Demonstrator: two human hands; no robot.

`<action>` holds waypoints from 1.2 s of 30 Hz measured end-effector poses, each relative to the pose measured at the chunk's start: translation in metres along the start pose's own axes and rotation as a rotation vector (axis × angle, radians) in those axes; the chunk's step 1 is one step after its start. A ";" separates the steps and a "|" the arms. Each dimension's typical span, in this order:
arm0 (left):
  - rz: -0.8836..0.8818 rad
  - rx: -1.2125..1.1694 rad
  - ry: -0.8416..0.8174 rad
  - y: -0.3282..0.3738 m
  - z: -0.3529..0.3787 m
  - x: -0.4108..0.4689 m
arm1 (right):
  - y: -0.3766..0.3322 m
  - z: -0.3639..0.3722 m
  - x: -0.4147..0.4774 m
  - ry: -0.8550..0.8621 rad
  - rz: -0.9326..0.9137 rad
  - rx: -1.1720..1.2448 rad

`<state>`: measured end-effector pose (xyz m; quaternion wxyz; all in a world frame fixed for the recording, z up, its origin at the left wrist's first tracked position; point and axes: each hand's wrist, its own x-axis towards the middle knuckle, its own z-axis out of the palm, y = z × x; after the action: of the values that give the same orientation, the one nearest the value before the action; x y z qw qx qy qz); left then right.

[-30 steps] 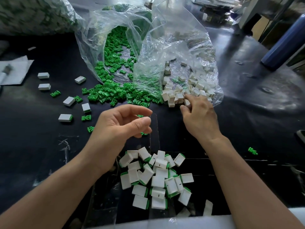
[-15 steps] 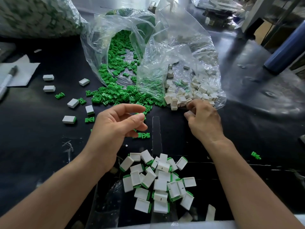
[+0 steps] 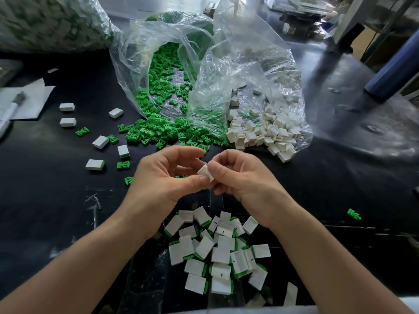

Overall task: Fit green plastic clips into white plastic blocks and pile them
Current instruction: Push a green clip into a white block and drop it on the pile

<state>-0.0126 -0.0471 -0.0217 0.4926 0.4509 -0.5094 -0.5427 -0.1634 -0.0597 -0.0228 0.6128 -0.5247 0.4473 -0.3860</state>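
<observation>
My left hand [image 3: 163, 177] and my right hand [image 3: 244, 177] meet above the middle of the black table. Between their fingertips is one white block [image 3: 205, 173], tilted; my right thumb and fingers pinch it and my left thumb touches its lower edge. I cannot see whether a green clip is in my left fingers. Loose green clips [image 3: 158, 132] spill from an open clear bag [image 3: 136, 64] behind my hands. White blocks [image 3: 267, 130] spill from a second clear bag to its right. A pile of blocks fitted with green clips [image 3: 217, 252] lies between my forearms.
Several single blocks [image 3: 66, 106] and stray clips [image 3: 82, 131] are scattered at the left. One clip [image 3: 353, 214] lies alone at the right. A paper sheet [image 3: 31, 96] with a marker [image 3: 13, 107] sits far left, a full bag [image 3: 49, 21] at the back left, a blue cylinder [image 3: 394, 64] at the back right.
My right hand has come back from the white-block bag with one block. Both hands have moved together at the centre, where the block is now between them.
</observation>
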 end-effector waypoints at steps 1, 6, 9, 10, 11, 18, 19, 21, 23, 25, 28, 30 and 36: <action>0.008 -0.013 0.015 0.000 0.000 0.000 | 0.001 0.000 0.001 0.005 0.007 -0.012; 0.025 0.004 0.124 -0.003 -0.005 0.002 | 0.006 -0.001 0.002 0.141 -0.042 -0.354; 0.009 -0.021 0.139 -0.003 -0.006 0.003 | 0.011 0.003 0.003 0.210 -0.129 -0.734; 0.007 -0.018 0.136 -0.003 -0.006 0.003 | 0.012 0.004 0.003 0.191 -0.137 -0.790; 0.009 -0.010 0.131 -0.003 -0.006 0.003 | 0.013 0.006 0.003 0.165 -0.141 -0.831; 0.044 0.030 0.075 -0.004 -0.004 0.002 | 0.014 0.008 0.002 0.085 -0.191 -1.018; 0.048 0.030 0.067 -0.004 -0.004 0.002 | 0.013 0.008 0.002 0.083 -0.193 -1.005; 0.048 0.032 0.061 -0.004 -0.003 0.002 | 0.012 0.007 0.002 0.091 -0.198 -0.960; 0.041 0.039 0.059 -0.004 -0.003 0.002 | 0.012 0.005 0.002 0.121 -0.193 -0.889; 0.029 0.053 0.072 -0.004 -0.004 0.002 | 0.012 0.001 0.003 0.157 -0.183 -0.782; 0.008 0.030 0.078 -0.003 -0.005 0.002 | 0.010 -0.004 0.003 0.175 -0.178 -0.618; -0.007 0.020 0.065 -0.002 -0.005 0.001 | 0.008 -0.006 0.003 0.168 -0.184 -0.531; -0.008 0.041 0.065 0.000 -0.003 0.000 | -0.001 -0.010 -0.001 0.212 -0.177 -0.354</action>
<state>-0.0092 -0.0478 -0.0225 0.4973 0.4802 -0.5025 -0.5192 -0.1730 -0.0623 -0.0221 0.4245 -0.6178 0.5222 -0.4068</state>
